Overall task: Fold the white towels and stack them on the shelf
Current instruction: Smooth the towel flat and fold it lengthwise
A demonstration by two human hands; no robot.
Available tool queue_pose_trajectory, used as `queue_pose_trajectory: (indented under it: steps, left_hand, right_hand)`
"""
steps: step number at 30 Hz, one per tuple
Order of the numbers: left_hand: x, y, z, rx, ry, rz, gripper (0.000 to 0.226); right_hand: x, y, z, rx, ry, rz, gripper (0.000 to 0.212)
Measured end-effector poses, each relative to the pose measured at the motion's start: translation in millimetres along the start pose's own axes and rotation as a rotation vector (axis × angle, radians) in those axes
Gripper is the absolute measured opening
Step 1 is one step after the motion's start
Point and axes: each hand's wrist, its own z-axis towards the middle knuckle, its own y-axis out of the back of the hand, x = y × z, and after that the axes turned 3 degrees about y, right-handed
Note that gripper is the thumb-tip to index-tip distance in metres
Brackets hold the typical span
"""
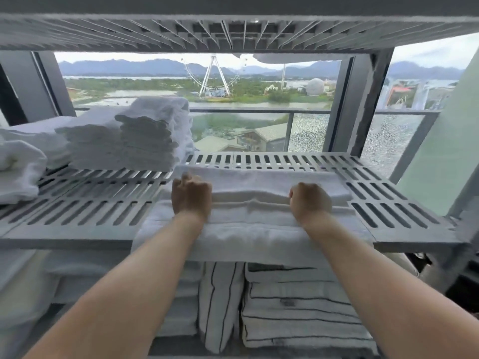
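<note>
Item 1. Shelf [77, 211]: grey, slatted, middle tier of an open rack standing before a window [259, 120].

Item 2. Folded white towel [259, 221]: lay flat at the near edge of the shelf, right of centre, in several layers, its near edge hanging slightly over the shelf front.

Item 3. Left hand [191, 195]: knuckles up on the towel's left end, fingers curled down into the cloth and gripping a fold; fingertips hidden.

Item 4. Right hand [309, 200]: on the towel's right part, closed like a fist around a raised ridge of cloth, apart from the left hand.

Item 5. Stack of white towels [134, 138]: folded, piled high at the far left of the same shelf, well apart from the towel in hand.

Item 6. Loose white towel [18, 172]: bunched at the left edge of the shelf.

Item 7. Striped towels [298, 307]: white with dark lines, stacked on the tier below.

Item 8. Upper shelf [233, 32]: slatted, overhead.
</note>
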Motion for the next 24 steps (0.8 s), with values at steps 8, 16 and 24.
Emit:
queue_pose_trajectory:
  steps: [8,16,24]
  left_hand:
    - [1,-4,-14,0.023,0.055,-0.254,0.024]
    - [1,-2,-18,-0.078,0.041,-0.308,0.027]
    - [1,-6,-16,-0.101,0.044,-0.242,0.035]
  right_hand:
    - [-6,-7,-11,-0.054,-0.057,0.027,0.025]
    - [-7,-4,-16,-0.171,-0.087,0.025,0.027]
    - [-7,-5,-18,-0.203,-0.098,0.025,0.026]
